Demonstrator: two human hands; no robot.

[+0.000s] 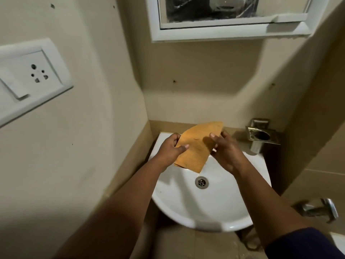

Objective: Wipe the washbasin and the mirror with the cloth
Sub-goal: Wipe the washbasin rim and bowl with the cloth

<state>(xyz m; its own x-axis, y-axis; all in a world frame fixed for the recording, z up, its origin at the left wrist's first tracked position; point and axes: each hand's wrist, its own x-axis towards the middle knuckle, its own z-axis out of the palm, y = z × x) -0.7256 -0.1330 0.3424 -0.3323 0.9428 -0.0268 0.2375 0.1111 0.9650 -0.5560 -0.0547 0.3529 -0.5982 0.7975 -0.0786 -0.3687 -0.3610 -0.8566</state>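
Your left hand (172, 146) and right hand (225, 149) each pinch a side edge of the orange cloth (196, 146), held above the washbasin (214, 208) near its back edge (thin, limp, light); bunch it into your palm.

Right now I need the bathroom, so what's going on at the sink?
A person stands over the white basin holding an orange cloth in both hands above the bowl. The left hand pinches its left edge, and the right hand has a grip on its right side, as if spreading or folding it. The cloth is off the basin surface. The mirror is on the wall above, out of both hands' contact. A metal holder sits at the right.
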